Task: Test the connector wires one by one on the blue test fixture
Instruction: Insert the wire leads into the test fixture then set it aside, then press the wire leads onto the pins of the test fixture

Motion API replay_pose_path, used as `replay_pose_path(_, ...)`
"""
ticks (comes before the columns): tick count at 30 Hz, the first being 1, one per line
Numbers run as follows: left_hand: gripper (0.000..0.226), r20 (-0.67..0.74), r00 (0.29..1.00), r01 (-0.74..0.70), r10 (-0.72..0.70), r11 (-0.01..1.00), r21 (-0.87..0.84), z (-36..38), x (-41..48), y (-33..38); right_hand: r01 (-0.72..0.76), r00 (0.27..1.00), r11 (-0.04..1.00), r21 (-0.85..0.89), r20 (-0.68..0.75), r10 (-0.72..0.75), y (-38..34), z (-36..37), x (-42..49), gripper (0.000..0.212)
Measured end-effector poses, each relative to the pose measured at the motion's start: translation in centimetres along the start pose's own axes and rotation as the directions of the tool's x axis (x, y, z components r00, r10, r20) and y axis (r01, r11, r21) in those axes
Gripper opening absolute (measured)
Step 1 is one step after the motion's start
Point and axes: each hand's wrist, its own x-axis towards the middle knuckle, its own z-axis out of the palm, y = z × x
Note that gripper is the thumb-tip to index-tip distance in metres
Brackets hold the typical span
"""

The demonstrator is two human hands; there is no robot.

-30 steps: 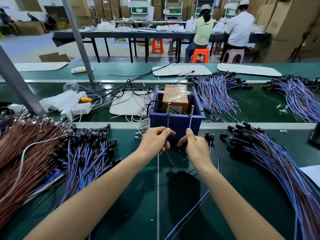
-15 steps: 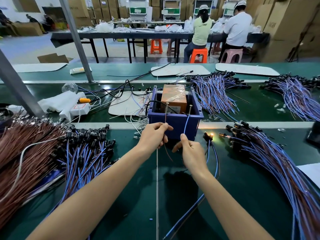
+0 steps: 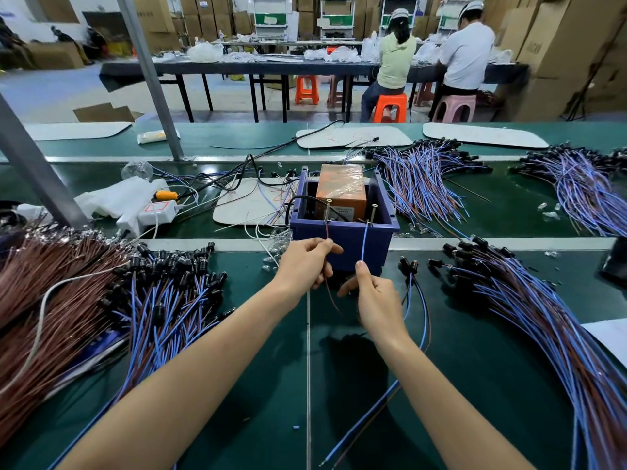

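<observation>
Pinching a brown lead [image 3: 326, 232] with the left hand [image 3: 303, 268] and a blue lead [image 3: 364, 244] with the right hand [image 3: 375, 300], just below centre frame, tips up at the blue test fixture [image 3: 381, 245]. Probably mid-test; calls next for firm contact on both pins [image 3: 374, 208].

Beyond my green desk [image 3: 220, 134] a grey floor [image 3: 44, 93] runs back to a long dark table [image 3: 217, 67] on black legs. Two people sit at it with their backs to me: one in a pale green top [image 3: 396, 61] on an orange stool [image 3: 390, 106], one in a white shirt [image 3: 466, 56] on a pink stool [image 3: 454, 108]. A second orange stool [image 3: 306, 89] stands under the table to their left. Cardboard boxes [image 3: 200, 18] are stacked high along the back wall, with pale shelf racks [image 3: 271, 15] between them — more boxes [image 3: 563, 39] tower at the right. A slanted grey metal post [image 3: 149, 76] rises from the desk, and flattened cardboard [image 3: 101, 112] lies on the floor.
</observation>
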Motion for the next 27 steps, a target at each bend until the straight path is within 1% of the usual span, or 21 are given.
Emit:
replay_pose_path(3,0.030,-0.008,1.000,-0.004,0.004,1.000,-0.003,-0.1,0.2,0.0,0.014,0.998,0.999,0.041,-0.061,-0.011,0.1,0.0,0.0,0.063)
replay_pose_path(7,0.030,-0.005,1.000,0.002,-0.002,1.000,-0.007,0.0,0.2,0.0,0.014,0.995,0.998,0.058,-0.102,-0.008,0.2,0.1,-0.1,0.063)
replay_pose_path(13,0.030,0.011,1.000,0.001,-0.002,1.000,0.010,-0.1,-0.1,0.3,0.029,0.996,0.997,0.066,-0.084,-0.023,-0.1,0.1,-0.1,0.063)
replay_pose_path(15,0.030,0.043,0.999,-0.008,0.007,1.000,0.025,-0.4,-0.6,0.5,0.041,0.998,0.997,0.068,-0.050,-0.037,-0.3,0.0,-0.3,0.064)
replay_pose_path(16,0.030,0.087,0.996,-0.014,0.012,1.000,0.026,-0.6,-1.0,0.6,0.052,0.999,0.996,0.070,-0.002,-0.052,-0.3,-0.3,-0.6,0.066)
replay_pose_path(18,0.029,0.248,0.969,-0.018,0.017,1.000,0.002,-1.8,-2.3,0.8,0.061,0.981,0.995,0.076,0.180,-0.074,-0.1,-1.3,-1.5,0.072)
replay_pose_path(19,0.032,0.374,0.927,-0.026,0.025,1.000,-0.002,-2.7,-3.3,0.8,0.054,0.951,0.997,0.063,0.300,-0.071,0.1,-2.0,-2.0,0.075)
replay_pose_path(20,0.036,0.526,0.850,-0.058,0.035,0.998,0.027,-3.9,-4.5,0.8,0.048,0.907,0.998,0.029,0.418,-0.055,0.4,-2.8,-2.4,0.077)
replay_pose_path(21,0.042,0.681,0.731,-0.112,0.029,0.991,0.078,-5.2,-5.6,0.6,0.042,0.855,0.999,-0.018,0.518,-0.027,0.6,-3.7,-2.8,0.077)
replay_pose_path(22,0.048,0.803,0.597,-0.168,0.001,0.978,0.123,-6.5,-6.8,0.3,0.035,0.807,0.997,-0.065,0.591,0.010,0.9,-4.6,-3.2,0.074)
replay_pose_path(23,0.050,0.870,0.491,-0.192,-0.046,0.969,0.159,-7.7,-8.0,0.0,0.032,0.771,0.993,-0.116,0.634,0.050,1.1,-5.3,-3.5,0.069)
replay_pose_path(24,0.052,0.881,0.462,-0.186,-0.101,0.960,0.208,-8.9,-8.8,-0.4,0.050,0.753,0.983,-0.178,0.653,0.080,1.3,-5.9,-3.8,0.062)
replay_pose_path(25,0.053,0.850,0.511,-0.181,-0.129,0.950,0.253,-9.8,-9.3,-0.9,0.103,0.752,0.962,-0.252,0.653,0.091,1.4,-6.2,-4.1,0.055)
replay_pose_path(26,0.052,0.772,0.623,-0.211,-0.130,0.922,0.326,-10.7,-9.5,-1.4,0.194,0.760,0.922,-0.336,0.645,0.075,1.4,-6.3,-4.3,0.049)
replay_pose_path(27,0.048,0.654,0.749,-0.284,-0.108,0.839,0.465,-11.7,-9.3,-2.0,0.305,0.769,0.858,-0.413,0.638,0.034,1.3,-6.3,-4.5,0.045)
